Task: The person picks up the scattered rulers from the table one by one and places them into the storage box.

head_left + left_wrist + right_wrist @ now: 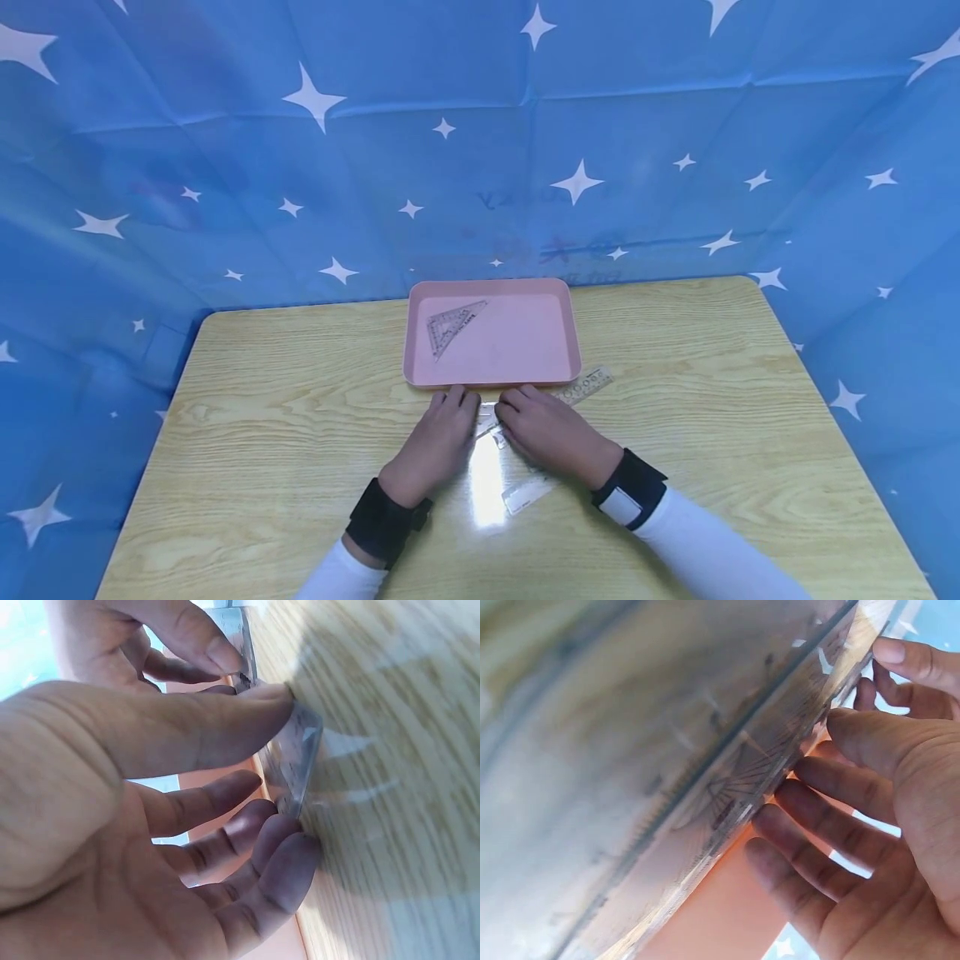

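Note:
Close together at the near side of the pink tray [491, 382], both hands hold a clear plastic drawing piece [487, 414]. My left hand [441, 442] pinches it; in the left wrist view the thumb lies over the piece's angled corner [304, 735], with fingertips at its lower edge. The right hand [551, 433] grips along the edge with thumb and fingertips. Fan-like angle lines and fine ticks [724, 796] show through the plastic in the right wrist view. The piece's full outline is hidden by the hands, so I cannot tell its exact kind.
A clear set square [452, 327] lies in the tray's left half. A clear ruler with a row of circles [588, 385] slants out beyond the right hand, and a clear strip's end [527, 493] shows below it. A blue starred curtain [480, 167] hangs behind the wooden table [300, 375].

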A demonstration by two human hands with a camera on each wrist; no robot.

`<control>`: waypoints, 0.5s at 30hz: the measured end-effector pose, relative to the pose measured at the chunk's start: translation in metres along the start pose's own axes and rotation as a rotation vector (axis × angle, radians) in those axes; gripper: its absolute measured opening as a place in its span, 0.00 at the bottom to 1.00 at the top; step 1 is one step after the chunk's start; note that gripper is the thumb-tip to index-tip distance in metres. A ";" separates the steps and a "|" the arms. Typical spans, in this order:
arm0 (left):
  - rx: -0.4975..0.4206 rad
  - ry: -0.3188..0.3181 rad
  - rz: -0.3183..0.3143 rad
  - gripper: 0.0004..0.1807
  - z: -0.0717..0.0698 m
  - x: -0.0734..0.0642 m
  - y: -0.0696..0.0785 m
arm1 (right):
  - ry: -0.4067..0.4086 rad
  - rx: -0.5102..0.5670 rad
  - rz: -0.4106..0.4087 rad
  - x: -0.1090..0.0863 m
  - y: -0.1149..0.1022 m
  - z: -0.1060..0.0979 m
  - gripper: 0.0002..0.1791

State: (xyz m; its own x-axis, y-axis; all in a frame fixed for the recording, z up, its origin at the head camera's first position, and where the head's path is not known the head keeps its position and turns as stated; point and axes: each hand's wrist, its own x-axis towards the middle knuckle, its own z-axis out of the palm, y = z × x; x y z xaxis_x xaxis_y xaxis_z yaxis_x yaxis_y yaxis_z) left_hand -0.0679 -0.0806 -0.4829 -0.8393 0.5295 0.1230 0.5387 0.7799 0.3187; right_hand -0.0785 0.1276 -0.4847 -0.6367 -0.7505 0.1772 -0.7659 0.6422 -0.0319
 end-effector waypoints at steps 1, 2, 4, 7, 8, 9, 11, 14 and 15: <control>-0.010 -0.009 -0.004 0.10 0.000 0.000 0.000 | 0.011 -0.023 -0.002 0.001 -0.001 0.001 0.11; -0.018 -0.020 -0.011 0.11 0.001 0.001 -0.001 | 0.023 -0.045 -0.006 0.001 -0.002 0.002 0.10; -0.043 -0.044 -0.029 0.13 0.000 0.001 -0.001 | 0.040 -0.086 -0.011 0.003 -0.003 0.005 0.08; -0.086 -0.081 -0.065 0.15 -0.001 0.002 -0.001 | 0.053 -0.124 -0.007 0.004 -0.006 0.008 0.06; -0.098 -0.092 -0.075 0.15 -0.001 0.002 -0.002 | 0.057 -0.125 -0.004 0.005 -0.006 0.009 0.06; -0.111 -0.101 -0.083 0.15 -0.001 0.003 -0.002 | 0.062 -0.128 0.000 0.006 -0.007 0.009 0.05; -0.128 -0.118 -0.094 0.15 -0.002 0.004 -0.001 | 0.064 -0.132 0.009 0.007 -0.007 0.010 0.05; -0.146 -0.140 -0.105 0.15 -0.002 0.005 -0.001 | 0.062 -0.135 0.018 0.009 -0.008 0.010 0.05; -0.151 -0.146 -0.109 0.16 -0.002 0.005 0.000 | 0.058 -0.139 0.021 0.009 -0.008 0.009 0.05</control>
State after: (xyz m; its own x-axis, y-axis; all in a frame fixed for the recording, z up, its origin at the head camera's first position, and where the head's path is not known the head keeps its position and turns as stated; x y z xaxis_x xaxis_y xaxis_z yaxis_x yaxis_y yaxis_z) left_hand -0.0724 -0.0791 -0.4803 -0.8666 0.4961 -0.0541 0.4191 0.7823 0.4609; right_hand -0.0787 0.1138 -0.4921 -0.6432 -0.7288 0.2348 -0.7299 0.6762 0.0994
